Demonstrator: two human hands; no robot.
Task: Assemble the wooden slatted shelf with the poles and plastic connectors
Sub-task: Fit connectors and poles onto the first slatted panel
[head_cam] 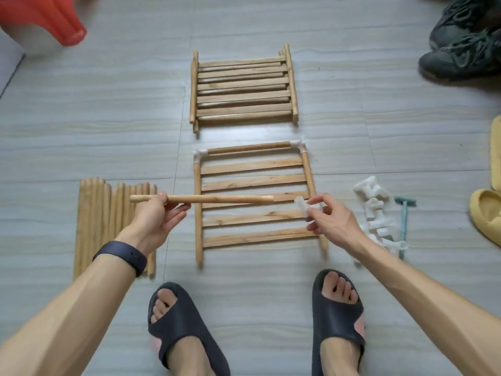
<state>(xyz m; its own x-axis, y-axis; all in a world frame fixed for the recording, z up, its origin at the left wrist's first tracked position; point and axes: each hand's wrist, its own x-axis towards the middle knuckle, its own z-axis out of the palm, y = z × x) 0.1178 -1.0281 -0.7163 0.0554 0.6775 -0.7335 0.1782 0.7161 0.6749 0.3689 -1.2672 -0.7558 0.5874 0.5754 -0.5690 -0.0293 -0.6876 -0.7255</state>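
Nearest, two feet in matte black foam slides (179,321) stand on the floor (81,104), which is pale grey tile with a wood-grain print. The left hand (156,215), a dark rubbery band (122,256) at its wrist, holds a smooth round wooden pole (214,198) level. Its grip pinches the pole near one end between thumb and curled fingers.

The right hand (332,222) pinches a small translucent white plastic connector (301,203) in its grip. It is blurred, perhaps an elbow piece, and sits just off the pole's free end.

Under both lies a slatted shelf panel (252,181) with flat rough slats, round side rails and white corner joints on its far rail. Beside it lie a row of spare poles (100,221) on the left and a heap of white connectors (375,210) with a teal T-shaped tool (404,215) on the right. Farther off is a stack of slatted panels (242,88), then a glossy red plastic stool (54,20).
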